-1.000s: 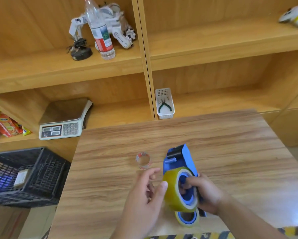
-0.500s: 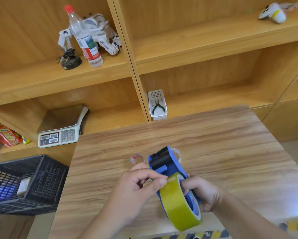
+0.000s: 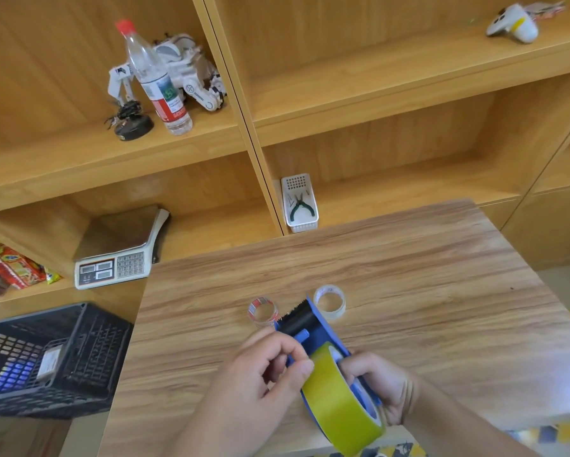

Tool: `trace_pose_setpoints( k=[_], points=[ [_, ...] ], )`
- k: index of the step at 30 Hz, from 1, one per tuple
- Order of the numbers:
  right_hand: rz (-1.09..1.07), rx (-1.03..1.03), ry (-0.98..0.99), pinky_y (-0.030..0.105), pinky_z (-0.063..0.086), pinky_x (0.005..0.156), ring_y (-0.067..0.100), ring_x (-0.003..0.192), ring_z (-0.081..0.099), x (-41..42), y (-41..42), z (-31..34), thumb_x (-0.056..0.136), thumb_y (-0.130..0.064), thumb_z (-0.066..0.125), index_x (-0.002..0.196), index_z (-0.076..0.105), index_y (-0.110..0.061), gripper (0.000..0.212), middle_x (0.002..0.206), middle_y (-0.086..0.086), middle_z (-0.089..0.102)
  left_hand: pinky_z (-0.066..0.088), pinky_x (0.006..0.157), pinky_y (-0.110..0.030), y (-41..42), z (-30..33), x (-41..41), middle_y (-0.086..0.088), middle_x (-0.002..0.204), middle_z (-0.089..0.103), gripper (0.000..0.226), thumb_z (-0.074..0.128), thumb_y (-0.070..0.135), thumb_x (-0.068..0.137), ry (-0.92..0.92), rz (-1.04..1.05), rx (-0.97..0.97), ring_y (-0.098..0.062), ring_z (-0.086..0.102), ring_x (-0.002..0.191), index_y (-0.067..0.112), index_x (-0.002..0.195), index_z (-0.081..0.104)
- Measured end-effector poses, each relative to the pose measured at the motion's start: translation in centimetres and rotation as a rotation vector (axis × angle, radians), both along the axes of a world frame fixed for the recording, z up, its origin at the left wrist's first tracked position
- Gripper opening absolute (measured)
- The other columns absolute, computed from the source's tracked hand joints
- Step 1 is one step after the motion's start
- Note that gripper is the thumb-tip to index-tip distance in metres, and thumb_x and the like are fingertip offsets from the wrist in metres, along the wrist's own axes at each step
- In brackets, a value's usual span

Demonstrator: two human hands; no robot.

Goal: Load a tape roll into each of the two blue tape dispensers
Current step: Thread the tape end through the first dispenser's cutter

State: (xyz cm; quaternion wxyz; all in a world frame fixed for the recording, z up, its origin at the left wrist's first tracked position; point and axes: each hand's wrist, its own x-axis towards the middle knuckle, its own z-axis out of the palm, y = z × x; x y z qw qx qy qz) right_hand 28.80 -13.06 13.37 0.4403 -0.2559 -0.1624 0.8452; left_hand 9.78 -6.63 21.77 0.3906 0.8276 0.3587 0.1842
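The right hand (image 3: 380,387) is wrapping closed around the rear of the blue tape dispenser (image 3: 313,328), holding it up just over the table (image 3: 425,291). The left hand (image 3: 267,371) is pinching thumb and forefinger together at the near edge of the yellow tape roll (image 3: 338,407), right where the roll meets the dispenser's frame; whether the fingers are gripping the loose end of the tape or the blue frame itself cannot be told.

The roll is sitting on the dispenser's wheel, so this one looks nearly loaded, with the tape probably still needing to be led up to the black roller and toothed blade at the front.

The roll seems stiff, light and smooth on its outer face, so it is best held by its flat sides or core. The free end would be thin, sticky and quick to fold on itself, so it calls for a fingertip pinch at the corner. The blade is sharp and worth avoiding.

Two small clear tape rolls (image 3: 263,312) are lying on the table just beyond the dispenser. A second dispenser is not showing.
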Motion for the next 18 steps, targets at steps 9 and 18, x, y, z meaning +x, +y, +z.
trace_pose_setpoints(
  k=[9, 18],
  points=[
    [0.049, -0.006, -0.030, 0.021, 0.053, 0.051, 0.013, 0.053, 0.067, -0.3, 0.1, 0.0, 0.068, 0.012, 0.032, 0.077, 0.075, -0.005, 0.047, 0.062, 0.003, 0.068, 0.039, 0.066, -0.013, 2.1, 1.4, -0.6, 0.008, 0.085, 0.060, 0.010, 0.068, 0.033, 0.094, 0.152, -0.233, 0.088, -0.008, 0.055, 0.073, 0.031, 0.085, 0.072],
    [-0.004, -0.141, -0.041, 0.027, 0.051, 0.063, 0.019, 0.066, 0.066, -1.6, -0.3, -2.8, 0.079, 0.012, 0.037, 0.110, 0.060, 0.007, 0.038, 0.078, 0.012, 0.059, 0.049, 0.078, -0.028, 5.1, 2.3, 3.3, 0.011, 0.084, 0.060, 0.010, 0.067, 0.032, 0.094, 0.296, -0.438, 0.163, -0.005, 0.057, 0.086, 0.028, 0.092, 0.076]
  ],
)
